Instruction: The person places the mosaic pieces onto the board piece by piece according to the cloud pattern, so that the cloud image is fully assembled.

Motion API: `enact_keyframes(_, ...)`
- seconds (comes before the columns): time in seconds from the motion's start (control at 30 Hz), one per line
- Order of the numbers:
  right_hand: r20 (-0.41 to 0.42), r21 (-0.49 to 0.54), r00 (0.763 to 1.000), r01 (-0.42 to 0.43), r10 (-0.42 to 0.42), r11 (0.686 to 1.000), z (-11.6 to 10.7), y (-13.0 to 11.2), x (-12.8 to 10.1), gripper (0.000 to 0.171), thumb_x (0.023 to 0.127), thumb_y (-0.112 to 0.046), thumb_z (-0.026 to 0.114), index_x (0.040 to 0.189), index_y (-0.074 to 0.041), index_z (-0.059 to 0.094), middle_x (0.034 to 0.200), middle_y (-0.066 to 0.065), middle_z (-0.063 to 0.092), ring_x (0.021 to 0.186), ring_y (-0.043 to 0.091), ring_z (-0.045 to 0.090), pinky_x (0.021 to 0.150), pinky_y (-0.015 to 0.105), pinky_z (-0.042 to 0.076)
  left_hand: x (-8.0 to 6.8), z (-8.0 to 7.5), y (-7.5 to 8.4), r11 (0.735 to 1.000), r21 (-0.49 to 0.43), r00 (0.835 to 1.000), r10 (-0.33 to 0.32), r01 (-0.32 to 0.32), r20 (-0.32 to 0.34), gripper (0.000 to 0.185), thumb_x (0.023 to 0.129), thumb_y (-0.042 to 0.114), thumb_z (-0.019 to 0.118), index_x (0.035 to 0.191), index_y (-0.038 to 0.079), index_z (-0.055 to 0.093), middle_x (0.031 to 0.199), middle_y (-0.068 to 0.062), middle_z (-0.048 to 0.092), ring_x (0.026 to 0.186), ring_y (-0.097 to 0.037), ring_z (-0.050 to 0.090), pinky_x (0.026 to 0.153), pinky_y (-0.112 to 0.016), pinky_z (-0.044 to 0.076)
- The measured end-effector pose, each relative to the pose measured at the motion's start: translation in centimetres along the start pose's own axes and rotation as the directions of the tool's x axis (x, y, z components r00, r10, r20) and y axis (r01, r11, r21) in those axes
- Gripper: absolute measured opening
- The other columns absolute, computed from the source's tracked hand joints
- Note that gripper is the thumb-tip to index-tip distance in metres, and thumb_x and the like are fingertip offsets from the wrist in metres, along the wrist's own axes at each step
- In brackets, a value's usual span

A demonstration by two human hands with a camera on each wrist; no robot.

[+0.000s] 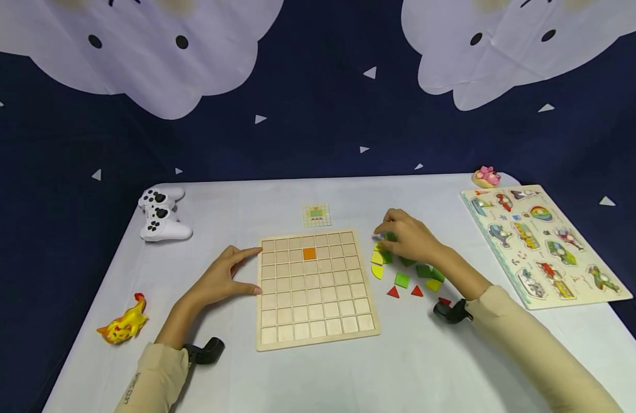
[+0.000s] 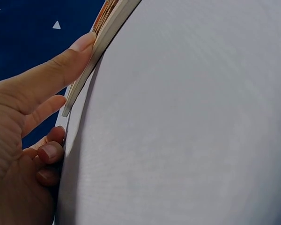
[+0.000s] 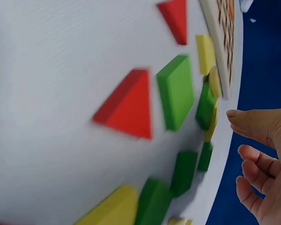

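A wooden grid board (image 1: 318, 321) lies in the middle of the table, with one orange tile (image 1: 309, 253) in its second row. My left hand (image 1: 245, 269) rests against the board's left edge (image 2: 107, 28), index finger (image 2: 61, 61) straight along it and thumb near the side. To the right of the board lies a pile of coloured pieces: red triangles (image 1: 393, 292) (image 3: 131, 105), a green square (image 1: 402, 279) (image 3: 175, 91) and yellow half-rounds (image 1: 377, 264). My right hand (image 1: 395, 238) (image 3: 257, 140) hovers over the pile's far end, fingers loosely curved, holding nothing that I can see.
A small pattern card (image 1: 316, 214) lies behind the board. A white game controller (image 1: 160, 215) and a yellow toy animal (image 1: 123, 327) sit at the left. A vehicle peg puzzle (image 1: 545, 244) and a pink toy (image 1: 487, 176) are at the right. A dark cloud-print backdrop stands behind.
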State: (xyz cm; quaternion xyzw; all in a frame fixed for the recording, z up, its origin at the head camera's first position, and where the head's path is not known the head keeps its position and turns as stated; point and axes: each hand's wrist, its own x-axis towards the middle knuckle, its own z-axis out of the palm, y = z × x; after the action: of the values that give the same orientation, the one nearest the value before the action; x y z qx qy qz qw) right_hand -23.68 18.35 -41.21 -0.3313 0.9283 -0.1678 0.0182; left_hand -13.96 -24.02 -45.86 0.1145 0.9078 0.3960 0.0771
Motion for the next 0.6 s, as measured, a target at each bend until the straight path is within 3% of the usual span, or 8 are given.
enact_keyframes(0.6,0.012,-0.044,0.997,0.072,-0.072,0.996,0.5,1.7,-1.0,0.022,0.083,-0.016,0.081,0.104,-0.011,0.078,0.097,0.004,0.056,0.086,0.017,0.047,0.070,0.032,0.045,0.0,0.1,-0.3,1.000,-0.014,1.000,-0.007,0.007,-0.001,0.090,0.066,0.035,0.093,0.144,0.015,0.053,0.094,-0.007,0.040,0.082,-0.018,0.037,0.072,-0.031,0.033)
